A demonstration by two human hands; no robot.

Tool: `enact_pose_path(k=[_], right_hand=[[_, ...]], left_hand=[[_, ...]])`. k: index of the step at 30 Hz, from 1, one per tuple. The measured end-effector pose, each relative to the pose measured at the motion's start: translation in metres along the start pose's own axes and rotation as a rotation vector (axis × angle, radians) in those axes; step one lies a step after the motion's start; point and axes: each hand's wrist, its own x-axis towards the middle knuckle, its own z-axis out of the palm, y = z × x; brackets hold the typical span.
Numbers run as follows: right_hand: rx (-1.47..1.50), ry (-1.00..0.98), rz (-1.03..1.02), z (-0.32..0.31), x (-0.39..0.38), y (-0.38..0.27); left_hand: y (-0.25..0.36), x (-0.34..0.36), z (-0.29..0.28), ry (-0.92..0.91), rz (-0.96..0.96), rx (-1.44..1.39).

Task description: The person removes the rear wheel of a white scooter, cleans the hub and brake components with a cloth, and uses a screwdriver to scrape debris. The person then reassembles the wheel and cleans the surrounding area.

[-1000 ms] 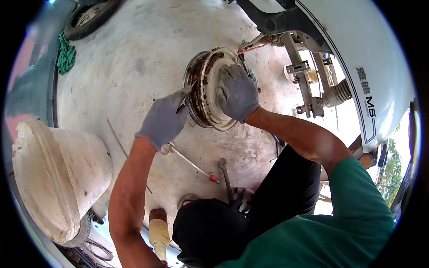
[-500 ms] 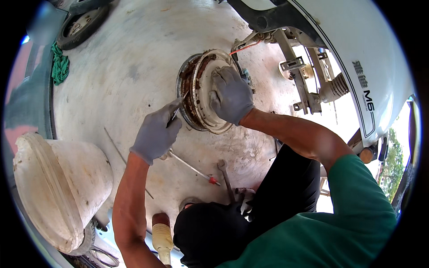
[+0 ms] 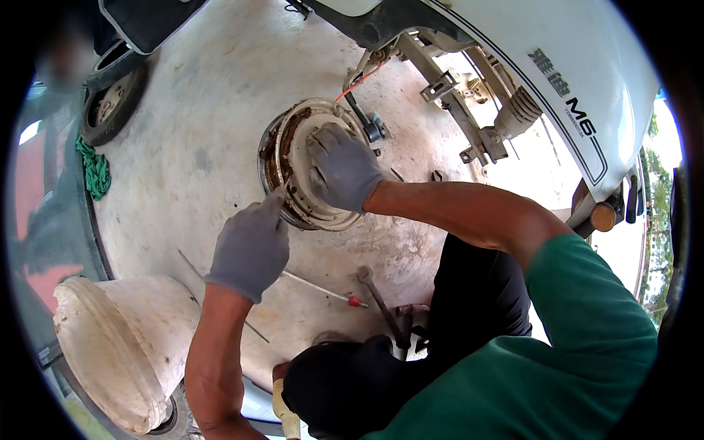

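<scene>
A cream-coloured wheel rim (image 3: 299,161) lies on the concrete floor in front of me, its channel brown with flaking rust. My right hand (image 3: 343,167), in a grey glove, rests on the rim's pale face with fingers and thumb apart. At the rusty near-left edge is my left hand (image 3: 251,246), gloved alike and closed, its index finger reaching toward the channel. It holds a thin metal tool, mostly hidden by the glove now and plainer half a second ago. Below that hand, a slim rod with a red end (image 3: 356,301) lies on the floor.
A raised white vehicle body (image 3: 565,66) with exposed frame and shock absorber (image 3: 517,114) stands at right. A wrench (image 3: 378,297) lies near my black-clad leg. A dirty white bucket (image 3: 165,323) is at lower left, with tyres (image 3: 136,92) and a green cloth (image 3: 94,170) at upper left.
The view has shifted, so the rim appears lower and further left. My left hand has turned, hiding most of the tool. My right hand stays on the rim's face.
</scene>
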Motion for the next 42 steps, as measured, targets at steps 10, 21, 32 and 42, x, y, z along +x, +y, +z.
enact_pose_path(k=[10, 21, 32, 42], right_hand=[[0.107, 0.105, 0.003, 0.007, 0.002, 0.002], [0.082, 0.097, 0.01, 0.005, -0.001, 0.005], [0.042, -0.032, 0.025, 0.007, 0.007, -0.013], [0.052, -0.014, 0.037, 0.007, -0.006, 0.013]], left_hand=[[0.025, 0.068, -0.017, -0.124, -0.075, 0.376], [0.003, 0.037, 0.007, 0.213, -0.157, -0.333], [-0.137, -0.026, 0.064, 0.146, -0.786, -1.079], [-0.068, -0.009, 0.052, 0.295, -0.25, -1.388]])
